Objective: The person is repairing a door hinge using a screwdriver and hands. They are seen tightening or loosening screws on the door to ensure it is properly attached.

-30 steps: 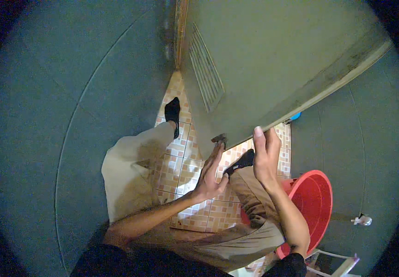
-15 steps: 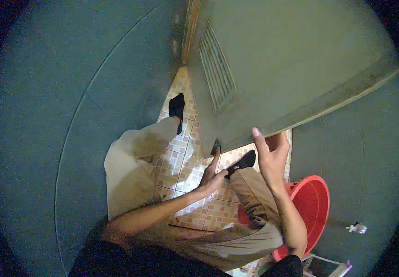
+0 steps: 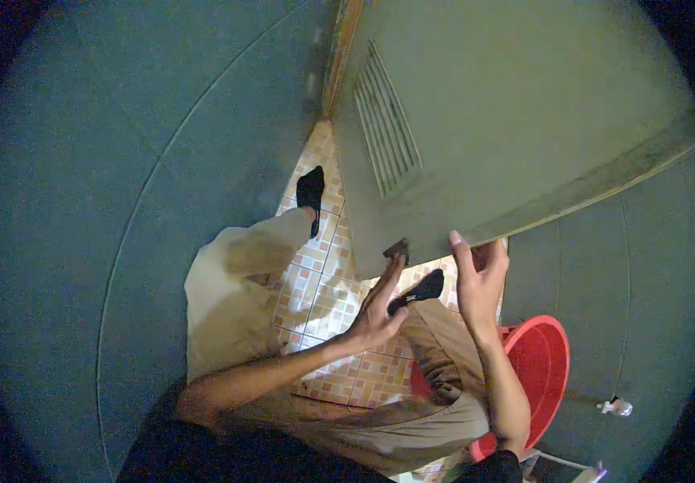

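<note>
My left hand (image 3: 375, 318) reaches up to the lower corner of a pale green door (image 3: 508, 105). Its fingertips press a small dark piece (image 3: 398, 250) flat against the door's face; what kind of thing it is I cannot make out. With thumb on the near face and fingers curled behind, my right hand (image 3: 480, 282) grips the door's bottom edge. A slatted vent (image 3: 387, 121) is set in the door, above and left of my left hand.
Blue-green walls (image 3: 65, 241) stand close on both sides. Beside my right forearm is a red tub (image 3: 544, 370). My dark-shod feet (image 3: 309, 193) rest on the tiled floor (image 3: 327, 310). A small metal wall fitting (image 3: 617, 406) sits at the right.
My left hand has slid the dark piece from the door's corner rightward onto its face. The right hand keeps its grip on the edge. The view has shifted slightly.
</note>
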Demonstrator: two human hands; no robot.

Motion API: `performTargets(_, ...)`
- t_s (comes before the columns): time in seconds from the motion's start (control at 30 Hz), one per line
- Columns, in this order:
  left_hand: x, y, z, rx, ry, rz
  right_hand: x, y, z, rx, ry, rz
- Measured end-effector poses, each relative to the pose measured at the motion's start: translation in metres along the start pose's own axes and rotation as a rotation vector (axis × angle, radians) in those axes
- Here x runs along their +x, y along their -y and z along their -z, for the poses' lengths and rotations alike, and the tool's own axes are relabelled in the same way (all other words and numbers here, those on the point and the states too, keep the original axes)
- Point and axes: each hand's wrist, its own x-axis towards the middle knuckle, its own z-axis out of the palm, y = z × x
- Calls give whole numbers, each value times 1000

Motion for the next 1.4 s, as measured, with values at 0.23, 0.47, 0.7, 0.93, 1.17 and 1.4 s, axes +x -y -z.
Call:
performTargets(0.23, 66, 50, -18, -205, -314, 185, 3, -10, 1, 7, -58, 18)
performTargets(0.47, 82, 90, -16, -109, -401, 8, 6, -9, 6, -42, -123, -69)
performTargets(0.7, 61, 117, -15, -61, -311, 24, 11, -17, 13, -45, -146, -70)
performTargets(0.93, 13, 108, -40, 141, -193, -63, 4, -22, 19, -180, -145, -167)
performTargets(1.17, 18, 116, -38, 58, -281, -102, 0, -25, 15, -157, -181, -194)
performTargets(1.4, 45, 152, -26, 65, -226, 123, 3, -22, 14, -128, -186, -174)
